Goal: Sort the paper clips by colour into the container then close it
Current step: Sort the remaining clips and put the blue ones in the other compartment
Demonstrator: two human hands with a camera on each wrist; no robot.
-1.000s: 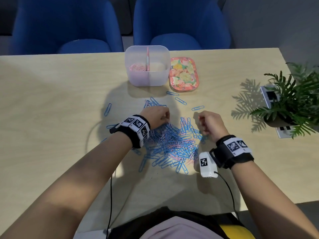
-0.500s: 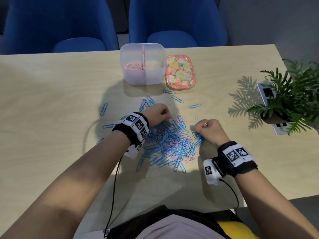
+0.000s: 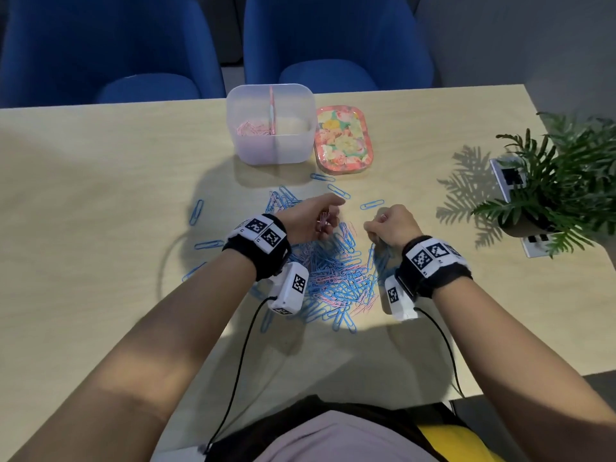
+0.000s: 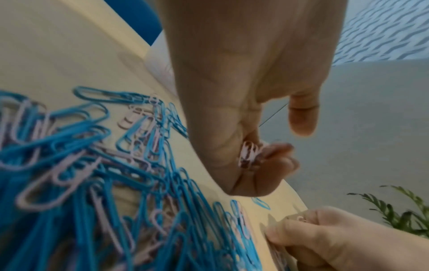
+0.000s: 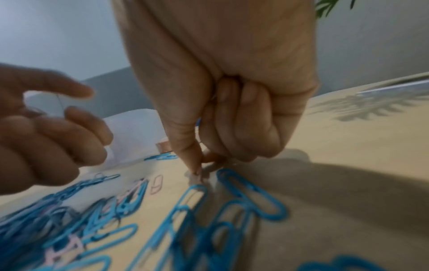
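Paper clips [image 3: 336, 271], mostly blue with pink ones mixed in, are heaped on the desk [image 3: 100, 181] between the wrists, with a few blue strays lying apart. Pink clips are being picked out: a small bunch [image 4: 248, 154] is held in the curled fingers of the left hand [image 3: 308, 218], while something pale at the pile's edge is pinched between thumb and forefinger of the right hand [image 3: 390, 226]; what exactly is gripped there cannot be told.

Beyond the pile, the clear divided container [image 3: 270, 123] is seen with pink clips [image 3: 251, 128] in its left compartment, the right one apparently bare. Its floral lid [image 3: 343, 141] lies just beside it.

Next, it seems, the gathered pinks must be carried to that left compartment without blue ones trailing along.

Two blue chairs [image 3: 333, 41] are drawn up at the far edge, and a potted fern [image 3: 563, 188] stands at the right.
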